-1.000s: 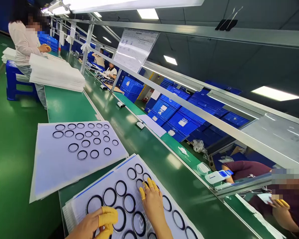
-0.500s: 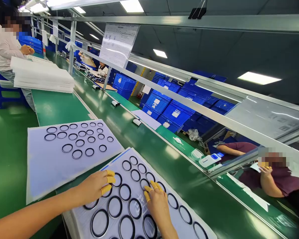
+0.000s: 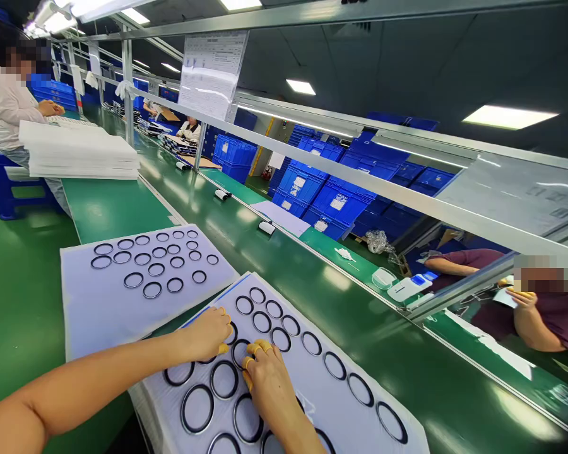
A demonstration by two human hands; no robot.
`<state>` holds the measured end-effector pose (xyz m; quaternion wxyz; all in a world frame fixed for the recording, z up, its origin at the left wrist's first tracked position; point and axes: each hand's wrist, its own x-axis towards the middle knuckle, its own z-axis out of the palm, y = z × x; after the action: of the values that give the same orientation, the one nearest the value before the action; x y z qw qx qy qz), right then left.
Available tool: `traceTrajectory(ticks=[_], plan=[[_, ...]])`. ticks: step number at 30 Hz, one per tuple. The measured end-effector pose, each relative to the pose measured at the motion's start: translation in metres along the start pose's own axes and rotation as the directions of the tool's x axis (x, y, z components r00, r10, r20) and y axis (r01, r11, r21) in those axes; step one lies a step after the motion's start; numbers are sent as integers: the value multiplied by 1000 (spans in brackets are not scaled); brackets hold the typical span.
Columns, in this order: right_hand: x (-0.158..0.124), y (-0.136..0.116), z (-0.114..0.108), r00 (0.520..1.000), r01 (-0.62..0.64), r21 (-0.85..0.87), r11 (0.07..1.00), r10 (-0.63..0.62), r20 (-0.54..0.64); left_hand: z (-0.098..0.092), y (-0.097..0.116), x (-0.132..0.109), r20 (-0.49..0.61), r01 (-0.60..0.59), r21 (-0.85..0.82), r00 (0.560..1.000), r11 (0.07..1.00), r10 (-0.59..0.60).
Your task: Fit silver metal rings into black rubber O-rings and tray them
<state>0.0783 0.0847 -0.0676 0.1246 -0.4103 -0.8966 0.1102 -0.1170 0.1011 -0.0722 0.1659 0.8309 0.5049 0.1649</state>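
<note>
Two hands with yellow finger cots work over a white sheet that carries several black-rimmed rings. My left hand reaches across its far left part, fingers bent down and thumb apart. Its fingertips are at the edge of a ring, which they partly hide. Close beside it, my right hand touches another ring with its fingertips, thumb apart from the fingers. That ring lies flat, partly covered by the hand. More rings, such as the large ring, lie around both hands.
A second white sheet with smaller rings lies farther left. Beyond it are a stack of white sheets and a person in white. A green conveyor runs along the right, under a metal frame. Across it sits a person in a dark red top.
My right hand has moved left from one ring to another, nearer my left hand. The left hand has shifted slightly right, its fingers more bent. The view has turned a little.
</note>
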Motion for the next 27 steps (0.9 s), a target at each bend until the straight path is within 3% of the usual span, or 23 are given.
traceTrajectory(ticks=[4,7,9,10,11,13,14,15,18,27], plan=[[-13,7,-7,980,-121,254,960,156,-124,-5,5,0,-69,28,-172,997,985,-40],[-44,15,-21,931,-224,510,830,337,-139,-13,16,-10,-121,51,-388,987,920,-105],[-69,15,-30,887,-253,717,649,452,-96,-17,29,-19,-98,59,-539,986,840,-132],[-80,12,-34,862,-233,840,490,504,-55,-18,36,-24,-69,64,-627,988,776,-137],[-89,8,-37,840,-185,938,294,542,-4,-19,44,-29,-32,76,-735,989,673,-146],[-104,-3,-43,818,-58,994,-96,566,102,-20,62,-38,90,135,-954,981,267,-172],[-109,-9,-45,816,-12,976,-219,562,136,-20,70,-41,147,164,-982,976,92,-162],[-112,-15,-48,817,5,961,-276,556,155,-19,78,-44,198,194,-980,970,-42,-141],[-119,-25,-52,817,17,939,-343,547,185,-19,95,-49,287,273,-945,956,-177,-58],[-124,-33,-59,785,43,909,-414,577,226,-17,105,-52,309,301,-920,951,-251,9]])
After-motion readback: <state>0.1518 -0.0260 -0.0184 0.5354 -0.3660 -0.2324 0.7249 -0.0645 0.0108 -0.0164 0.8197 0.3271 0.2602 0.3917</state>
